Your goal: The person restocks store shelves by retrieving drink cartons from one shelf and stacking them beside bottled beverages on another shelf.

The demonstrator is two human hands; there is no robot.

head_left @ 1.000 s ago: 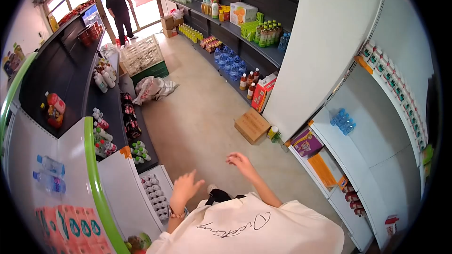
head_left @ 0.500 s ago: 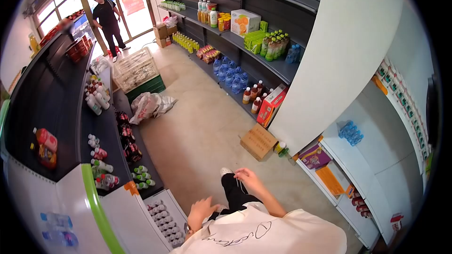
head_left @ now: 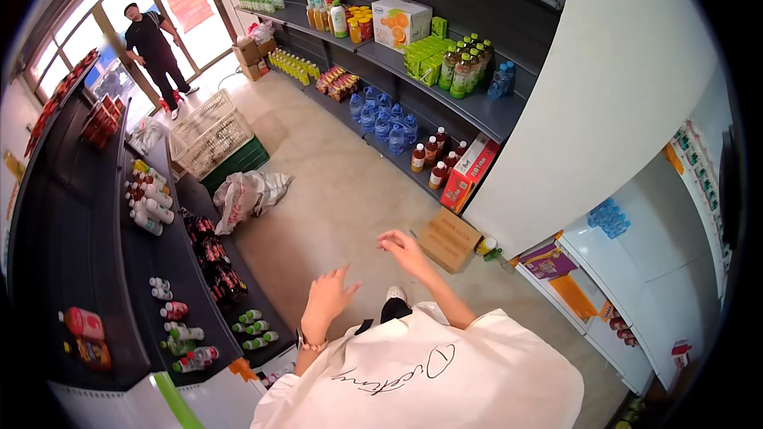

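My left hand (head_left: 329,299) is raised in front of my body above the floor, fingers apart and nothing in it. My right hand (head_left: 404,252) is held farther forward, its fingers loosely bent and apart, also holding nothing. Nearest to the right hand is a closed cardboard box (head_left: 450,240) on the floor, with a gap between them. Bottles with white and yellow caps (head_left: 487,247) lie beside that box. To the left of my left hand, small green-capped bottles (head_left: 256,329) stand on the low shelf.
Dark shelves on the right hold drink bottles (head_left: 459,71), blue water bottles (head_left: 384,121) and a red carton (head_left: 470,173). The left shelf carries white bottles (head_left: 151,206). Ahead are a plastic sack (head_left: 248,197), stacked crates (head_left: 213,137) and a person (head_left: 155,52) near the glass door.
Both my hands have risen and reached forward, the left one spreading its fingers. My view has moved forward along the aisle. The person by the door has shifted their arms.
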